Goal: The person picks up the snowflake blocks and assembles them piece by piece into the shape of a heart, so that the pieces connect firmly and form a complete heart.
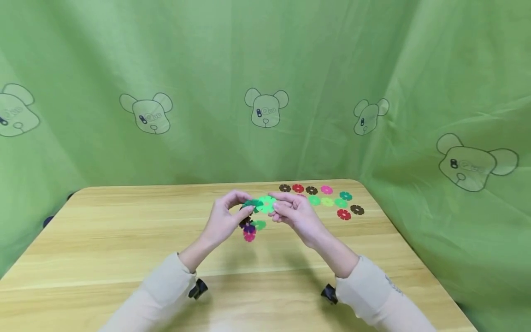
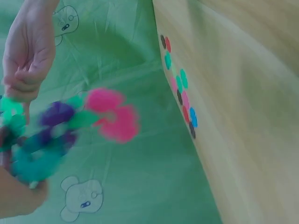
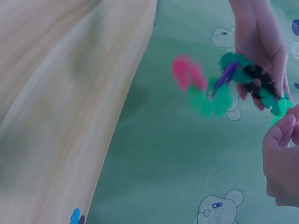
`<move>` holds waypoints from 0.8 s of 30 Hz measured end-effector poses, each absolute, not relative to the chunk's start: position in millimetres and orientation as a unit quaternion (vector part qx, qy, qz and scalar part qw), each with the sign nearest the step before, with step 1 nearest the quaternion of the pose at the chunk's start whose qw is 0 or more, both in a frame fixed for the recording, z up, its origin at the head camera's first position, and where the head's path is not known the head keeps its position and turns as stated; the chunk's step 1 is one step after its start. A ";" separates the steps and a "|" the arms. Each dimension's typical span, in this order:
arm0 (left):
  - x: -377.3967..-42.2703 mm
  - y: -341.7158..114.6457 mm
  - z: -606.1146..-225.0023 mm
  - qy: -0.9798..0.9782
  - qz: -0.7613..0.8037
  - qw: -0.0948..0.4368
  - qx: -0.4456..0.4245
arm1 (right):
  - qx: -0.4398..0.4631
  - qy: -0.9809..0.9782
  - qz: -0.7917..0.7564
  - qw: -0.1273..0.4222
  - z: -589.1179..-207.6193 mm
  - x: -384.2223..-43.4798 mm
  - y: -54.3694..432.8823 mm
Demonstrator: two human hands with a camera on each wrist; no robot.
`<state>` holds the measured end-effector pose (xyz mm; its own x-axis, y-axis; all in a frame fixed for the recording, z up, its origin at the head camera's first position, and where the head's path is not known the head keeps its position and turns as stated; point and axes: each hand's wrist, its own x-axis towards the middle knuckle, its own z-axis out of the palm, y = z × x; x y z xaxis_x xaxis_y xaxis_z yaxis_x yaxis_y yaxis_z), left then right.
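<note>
My left hand point(image 1: 226, 216) pinches a dark green notched disc point(image 1: 253, 203) between thumb and fingers. From it hangs a joined chain of flower-shaped plastic discs: black, a purple disc point(image 2: 57, 113), green, and a pink disc point(image 2: 122, 123) at the far end. My right hand point(image 1: 299, 216) pinches a bright green disc point(image 1: 266, 204) by its right edge. That disc's left edge meets the dark green one. In the right wrist view, the chain point(image 3: 254, 77) spreads below the left palm, above the right fingertips point(image 3: 289, 122).
Loose flower discs lie in rows at the table's back right, among them a red disc point(image 1: 344, 214), a brown disc point(image 1: 357, 210) and a yellow-green disc point(image 1: 327, 202). The wooden table point(image 1: 124, 230) ends at a green curtain point(image 1: 207, 55) printed with bear heads.
</note>
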<state>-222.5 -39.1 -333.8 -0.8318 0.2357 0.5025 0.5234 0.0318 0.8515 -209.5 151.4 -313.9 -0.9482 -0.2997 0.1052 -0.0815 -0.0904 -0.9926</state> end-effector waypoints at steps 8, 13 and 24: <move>-225.6 -43.3 -328.2 -0.773 -0.554 0.058 -0.303 | -0.135 0.698 -0.700 0.058 -321.0 -207.3 151.3; -228.3 -41.3 -327.5 -0.811 -0.487 0.049 -0.321 | -0.149 0.696 -0.700 0.057 -324.6 -205.9 145.9; -229.9 -44.2 -332.1 -0.818 -0.495 0.009 -0.294 | -0.178 0.728 -0.661 0.043 -343.2 -230.5 169.3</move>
<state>-229.9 -44.2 -332.1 -0.8266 0.4723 0.3061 0.4903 0.3371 0.8037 -230.5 169.3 -343.2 -0.9330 -0.3157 0.1724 -0.2022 0.0637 -0.9773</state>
